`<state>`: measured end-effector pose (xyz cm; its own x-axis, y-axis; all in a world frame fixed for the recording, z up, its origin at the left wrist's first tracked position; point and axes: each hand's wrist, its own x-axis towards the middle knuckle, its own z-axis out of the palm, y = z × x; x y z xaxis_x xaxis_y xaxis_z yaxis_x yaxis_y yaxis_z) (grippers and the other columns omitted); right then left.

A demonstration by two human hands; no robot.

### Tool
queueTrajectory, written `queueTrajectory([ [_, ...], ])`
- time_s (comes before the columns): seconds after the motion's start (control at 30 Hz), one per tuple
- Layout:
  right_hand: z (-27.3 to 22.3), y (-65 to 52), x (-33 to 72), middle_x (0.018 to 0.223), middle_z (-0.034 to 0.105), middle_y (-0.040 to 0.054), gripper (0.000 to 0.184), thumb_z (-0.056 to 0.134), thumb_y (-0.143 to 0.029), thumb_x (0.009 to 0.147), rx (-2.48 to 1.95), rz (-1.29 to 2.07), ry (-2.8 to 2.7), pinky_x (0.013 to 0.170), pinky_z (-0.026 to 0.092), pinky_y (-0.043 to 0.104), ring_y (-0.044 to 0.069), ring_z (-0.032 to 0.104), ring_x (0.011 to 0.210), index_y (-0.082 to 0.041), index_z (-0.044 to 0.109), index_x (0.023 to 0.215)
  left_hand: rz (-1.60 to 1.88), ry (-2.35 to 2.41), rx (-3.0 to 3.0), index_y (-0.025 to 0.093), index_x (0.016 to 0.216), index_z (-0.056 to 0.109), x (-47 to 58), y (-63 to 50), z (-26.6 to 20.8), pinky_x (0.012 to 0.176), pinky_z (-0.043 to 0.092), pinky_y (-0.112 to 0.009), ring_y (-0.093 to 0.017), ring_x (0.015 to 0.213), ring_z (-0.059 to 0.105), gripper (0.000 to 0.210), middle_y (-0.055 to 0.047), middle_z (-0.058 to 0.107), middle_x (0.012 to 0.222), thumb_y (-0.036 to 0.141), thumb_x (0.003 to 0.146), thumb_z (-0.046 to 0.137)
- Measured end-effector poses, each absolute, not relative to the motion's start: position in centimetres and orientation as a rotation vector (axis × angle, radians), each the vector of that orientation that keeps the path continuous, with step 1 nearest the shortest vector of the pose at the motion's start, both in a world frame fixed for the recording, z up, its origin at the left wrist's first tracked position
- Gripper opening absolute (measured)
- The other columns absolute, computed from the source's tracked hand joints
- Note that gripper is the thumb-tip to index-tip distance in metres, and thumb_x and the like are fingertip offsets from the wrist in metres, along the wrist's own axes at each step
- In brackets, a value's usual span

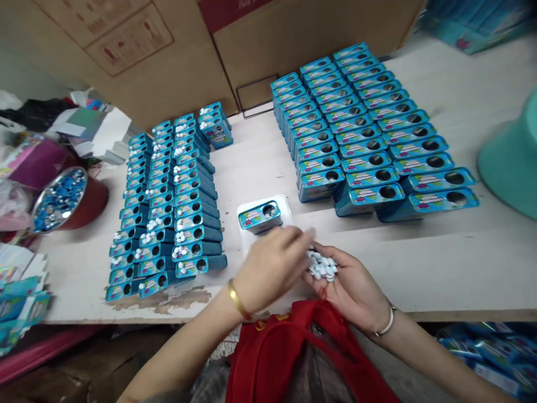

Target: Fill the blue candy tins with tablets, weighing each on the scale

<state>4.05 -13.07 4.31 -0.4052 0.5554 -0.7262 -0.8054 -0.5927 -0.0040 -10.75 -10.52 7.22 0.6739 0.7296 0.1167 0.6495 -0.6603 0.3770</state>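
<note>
My right hand, palm up and cupped, holds a pile of small white tablets. Over its edge reaches my left hand, wearing a gold bracelet. Its fingers are bent toward the tablets but smeared by motion, so what they hold, if anything, does not show. Just beyond my left hand, a blue tin stands upright on a small white platform. White tablets show in the round hole of its lid.
To the left, rows of blue tins have white tablets on many lids. More holed tins stand in rows at right. A red bowl holds shiny blue and silver pieces. Cardboard boxes line the back; a teal container stands far right.
</note>
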Motion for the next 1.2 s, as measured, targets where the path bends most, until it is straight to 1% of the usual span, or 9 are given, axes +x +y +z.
queueTrajectory([
  [0.07,3.7,-13.9,4.8,0.072,0.072,0.0032,0.029,0.036,-0.011,0.087,-0.934,2.069,0.475,0.06,0.057,0.018,0.01,0.065,0.057,-0.012,0.066,0.087,0.285,1.048,2.612,0.013,0.116,0.049,-9.2,-12.6,5.5,0.076,0.049,-0.031,-0.018,0.091,0.054,0.027,-0.01,0.058,0.102,0.022,0.093,0.039],
  [0.17,2.8,-15.6,6.3,0.083,0.073,0.0035,0.029,0.039,-0.011,0.085,-0.989,2.115,0.464,0.061,0.057,0.021,0.012,0.067,0.067,-0.015,0.066,0.095,0.213,1.024,2.584,0.014,0.103,0.054,-7.5,-14.8,3.3,0.071,0.049,-0.029,-0.017,0.086,0.055,0.02,-0.008,0.056,0.096,0.02,0.092,0.038],
  [0.23,2.4,-16.6,7.1,0.08,0.073,0.0026,0.027,0.042,-0.009,0.083,-1.036,2.122,0.476,0.062,0.057,0.023,0.013,0.068,0.071,-0.016,0.067,0.091,0.192,1.008,2.525,0.015,0.1,0.055,-6.9,-15.6,2.5,0.069,0.048,-0.027,-0.016,0.085,0.055,0.018,-0.007,0.055,0.097,0.022,0.091,0.041],
  [0.37,2.2,-17.7,7.6,0.076,0.073,0.001,0.025,0.047,-0.005,0.079,-1.048,2.101,0.482,0.065,0.058,0.025,0.013,0.068,0.068,-0.018,0.067,0.08,0.202,1.047,2.414,0.017,0.096,0.056,-6.7,-16.1,2.3,0.067,0.048,-0.025,-0.015,0.079,0.055,0.015,-0.006,0.054,0.095,0.024,0.088,0.045],
  [0.5,2.3,-17.6,7.2,0.078,0.073,0.0022,0.024,0.047,-0.004,0.078,-1.064,2.063,0.525,0.069,0.058,0.025,0.013,0.068,0.07,-0.016,0.067,0.081,0.237,1.086,2.372,0.016,0.092,0.057,-7.2,-16.1,2.9,0.07,0.048,-0.025,-0.015,0.08,0.055,0.013,-0.006,0.054,0.093,0.021,0.085,0.047],
  [0.6,2.3,-17.2,6.7,0.073,0.072,0.0026,0.024,0.045,-0.006,0.081,-1.045,2.055,0.56,0.067,0.057,0.022,0.012,0.067,0.066,-0.014,0.067,0.082,0.415,1.051,2.321,0.015,0.094,0.058,-8.3,-15.4,3.9,0.071,0.047,-0.023,-0.013,0.08,0.055,0.015,-0.006,0.055,0.091,0.021,0.087,0.046],
  [0.7,2.5,-16.7,6.1,0.087,0.073,0.0079,0.024,0.044,-0.01,0.083,-0.975,2.106,0.51,0.077,0.057,0.026,0.016,0.069,0.083,-0.011,0.067,0.091,0.682,1.13,2.281,0.014,0.094,0.057,-10.1,-13.5,5.6,0.069,0.047,-0.021,-0.011,0.077,0.053,0.014,-0.005,0.054,0.089,0.02,0.087,0.046],
  [0.83,3.5,-15.9,5.3,0.116,0.064,0.0179,0.03,0.043,-0.011,0.084,-0.902,2.131,0.457,0.091,0.051,0.031,0.024,0.058,0.112,-0.005,0.062,0.107,0.93,1.37,2.314,0.015,0.093,0.057,-12.4,-10.0,7.4,0.069,0.046,-0.023,-0.01,0.076,0.053,0.011,-0.004,0.055,0.088,0.015,0.086,0.049],
  [1.2,3.0,-15.7,5.8,0.117,0.063,0.0192,0.031,0.044,-0.012,0.084,-0.88,2.131,0.407,0.095,0.049,0.03,0.024,0.054,0.116,-0.004,0.06,0.109,0.895,1.44,2.4,0.016,0.106,0.057,-13.9,-7.7,8.3,0.07,0.046,-0.026,-0.012,0.08,0.054,0.021,-0.005,0.056,0.09,0.012,0.088,0.047],
])
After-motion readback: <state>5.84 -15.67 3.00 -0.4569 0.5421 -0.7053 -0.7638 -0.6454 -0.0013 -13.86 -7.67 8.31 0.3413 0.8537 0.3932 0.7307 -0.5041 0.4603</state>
